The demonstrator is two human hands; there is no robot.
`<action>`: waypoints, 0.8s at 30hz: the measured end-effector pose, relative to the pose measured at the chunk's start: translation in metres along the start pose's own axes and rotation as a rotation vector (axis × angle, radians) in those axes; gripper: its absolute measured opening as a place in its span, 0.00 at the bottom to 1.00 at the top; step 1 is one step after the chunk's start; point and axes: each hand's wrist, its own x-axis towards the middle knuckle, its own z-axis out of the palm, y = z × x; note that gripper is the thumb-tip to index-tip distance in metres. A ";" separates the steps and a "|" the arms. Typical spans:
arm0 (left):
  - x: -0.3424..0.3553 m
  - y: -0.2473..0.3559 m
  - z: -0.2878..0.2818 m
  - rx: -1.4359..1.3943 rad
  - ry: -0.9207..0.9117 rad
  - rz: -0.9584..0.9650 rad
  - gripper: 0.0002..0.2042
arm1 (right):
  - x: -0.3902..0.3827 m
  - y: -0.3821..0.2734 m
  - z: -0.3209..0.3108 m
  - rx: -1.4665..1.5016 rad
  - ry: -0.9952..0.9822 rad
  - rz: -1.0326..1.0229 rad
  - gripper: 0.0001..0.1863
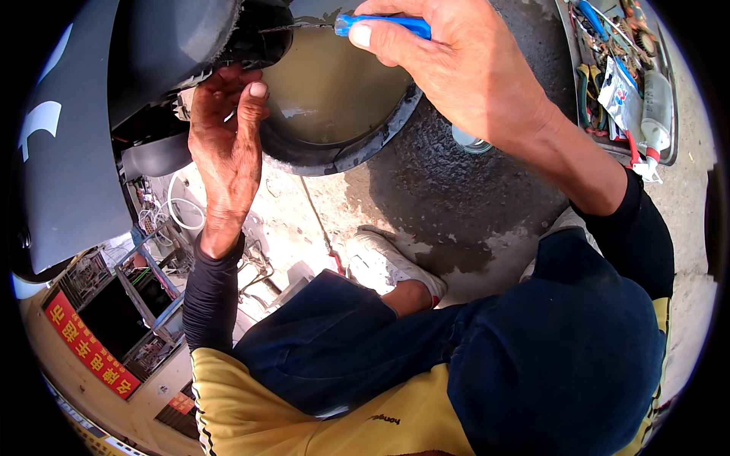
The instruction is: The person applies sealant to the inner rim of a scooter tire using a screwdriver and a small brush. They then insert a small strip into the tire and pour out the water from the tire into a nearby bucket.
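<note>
In my right hand is a screwdriver with a blue handle, its thin metal shaft pointing left toward a black tire. The shaft's tip is lost against the dark rubber. My left hand is at the tire's lower edge, fingers curled up against it and partly hidden, the thumb standing out to the right. A smooth black cover lies just left of the tire. Beneath both hands, a round black tub holds murky brownish water.
A tray of tools stands at the upper right, with pliers, a silver packet and a clear bottle. A metal can sits on wet ground. Grey vehicle bodywork fills the left. My shoe is below the tub.
</note>
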 end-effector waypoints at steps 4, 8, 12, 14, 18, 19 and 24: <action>0.005 0.004 -0.001 0.007 0.028 0.017 0.18 | 0.009 -0.021 -0.011 -0.038 -0.091 0.008 0.13; 0.009 0.002 -0.001 -0.020 0.030 0.021 0.18 | 0.015 -0.034 -0.020 -0.047 -0.171 0.026 0.12; 0.011 0.001 -0.002 -0.019 0.032 0.015 0.18 | 0.014 -0.040 -0.025 -0.034 -0.218 0.060 0.12; 0.012 0.002 -0.003 -0.001 0.036 0.013 0.17 | 0.014 -0.041 -0.026 -0.019 -0.237 0.072 0.13; 0.014 0.005 -0.007 0.047 0.033 0.017 0.16 | 0.014 -0.038 -0.020 0.026 -0.266 0.087 0.14; 0.015 0.006 -0.006 0.024 0.048 0.015 0.16 | 0.015 -0.037 -0.018 0.043 -0.264 0.089 0.14; 0.021 0.009 -0.004 0.015 0.097 0.035 0.17 | 0.007 -0.047 -0.014 0.195 -0.244 0.255 0.15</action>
